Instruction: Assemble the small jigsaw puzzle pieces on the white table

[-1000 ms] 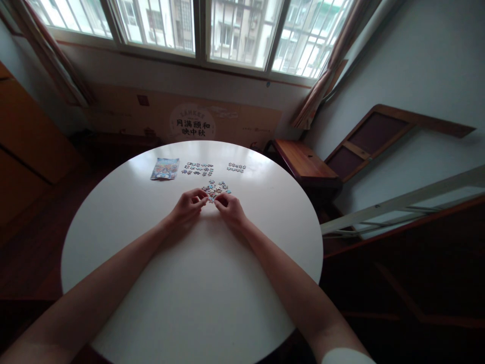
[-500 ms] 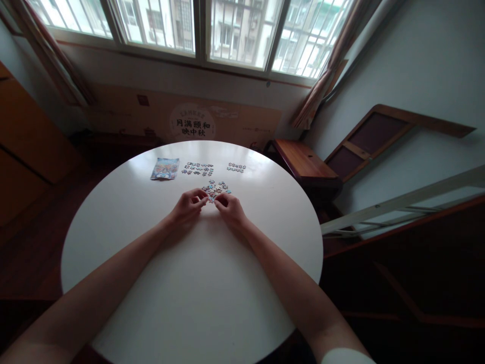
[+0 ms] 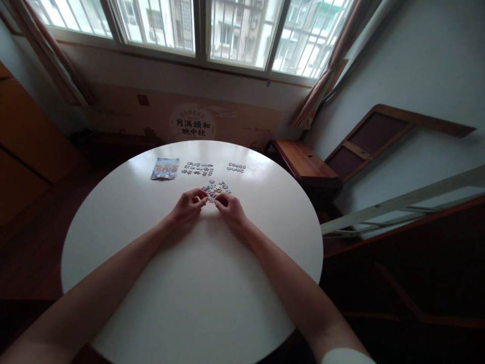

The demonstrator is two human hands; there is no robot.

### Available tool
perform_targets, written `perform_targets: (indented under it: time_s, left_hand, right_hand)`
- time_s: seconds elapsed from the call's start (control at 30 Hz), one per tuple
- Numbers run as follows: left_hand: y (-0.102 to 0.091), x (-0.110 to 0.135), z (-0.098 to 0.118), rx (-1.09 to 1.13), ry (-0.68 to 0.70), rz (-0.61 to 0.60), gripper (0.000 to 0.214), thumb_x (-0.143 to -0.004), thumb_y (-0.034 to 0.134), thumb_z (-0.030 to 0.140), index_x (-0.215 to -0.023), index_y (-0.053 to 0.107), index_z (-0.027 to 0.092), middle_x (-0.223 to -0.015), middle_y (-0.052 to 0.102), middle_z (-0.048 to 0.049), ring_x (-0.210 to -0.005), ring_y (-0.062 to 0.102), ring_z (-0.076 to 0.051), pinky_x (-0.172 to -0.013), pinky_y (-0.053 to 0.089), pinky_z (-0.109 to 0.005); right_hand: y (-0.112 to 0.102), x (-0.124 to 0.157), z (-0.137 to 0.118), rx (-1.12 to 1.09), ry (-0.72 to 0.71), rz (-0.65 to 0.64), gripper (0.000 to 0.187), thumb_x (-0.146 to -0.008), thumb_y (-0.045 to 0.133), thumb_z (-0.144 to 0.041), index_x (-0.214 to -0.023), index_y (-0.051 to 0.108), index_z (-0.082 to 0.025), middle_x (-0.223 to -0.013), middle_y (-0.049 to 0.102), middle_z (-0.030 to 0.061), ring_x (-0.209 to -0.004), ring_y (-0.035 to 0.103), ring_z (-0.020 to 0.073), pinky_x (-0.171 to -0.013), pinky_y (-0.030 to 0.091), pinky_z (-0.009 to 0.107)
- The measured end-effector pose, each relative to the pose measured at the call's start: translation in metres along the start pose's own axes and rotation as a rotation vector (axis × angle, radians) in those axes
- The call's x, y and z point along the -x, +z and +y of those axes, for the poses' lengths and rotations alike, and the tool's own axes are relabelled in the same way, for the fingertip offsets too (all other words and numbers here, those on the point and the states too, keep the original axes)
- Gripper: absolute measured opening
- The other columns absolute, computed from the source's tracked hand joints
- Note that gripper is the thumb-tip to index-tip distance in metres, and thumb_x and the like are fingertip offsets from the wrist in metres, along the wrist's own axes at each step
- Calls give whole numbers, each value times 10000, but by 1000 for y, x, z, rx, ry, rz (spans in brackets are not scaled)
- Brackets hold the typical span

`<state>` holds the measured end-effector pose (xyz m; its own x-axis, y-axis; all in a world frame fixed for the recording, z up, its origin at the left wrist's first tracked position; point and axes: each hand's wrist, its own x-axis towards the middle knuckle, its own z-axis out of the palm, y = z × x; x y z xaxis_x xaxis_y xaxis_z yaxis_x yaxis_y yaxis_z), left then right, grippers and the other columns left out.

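Observation:
A loose pile of small jigsaw puzzle pieces lies on the white round table. At the pile's near left edge, my left hand is closed, thumb and fingertips brought together. My right hand is closed too, its fingertips at the near side of the pile, a short gap from the left ones. Whatever is between the fingers of either hand is too small to make out. Beyond the pile, several pieces are set in rows, with a smaller group of rows to the right.
A blue printed packet lies left of the rows. Behind the table, a printed board stands under the window. At the right are a wooden stool or bench and a slanted pale rail.

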<state>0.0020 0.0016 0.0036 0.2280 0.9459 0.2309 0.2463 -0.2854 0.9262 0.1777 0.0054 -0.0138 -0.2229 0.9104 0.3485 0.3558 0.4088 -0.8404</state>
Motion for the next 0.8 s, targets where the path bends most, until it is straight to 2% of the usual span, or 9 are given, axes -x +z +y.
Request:
perform_targets:
  time_s: [0.8]
  left_hand:
    - [0,0,-2,-2,8,2,244,-753,625,369,-800,604,130,-641,576,-8,-472,517,-82,-408,389,-171]
  right_hand:
    - [0,0,0,6,0,-6,140,-768,536,-279,-776,614,-162,-682,589,-6,-615,497,106,-622,401,222]
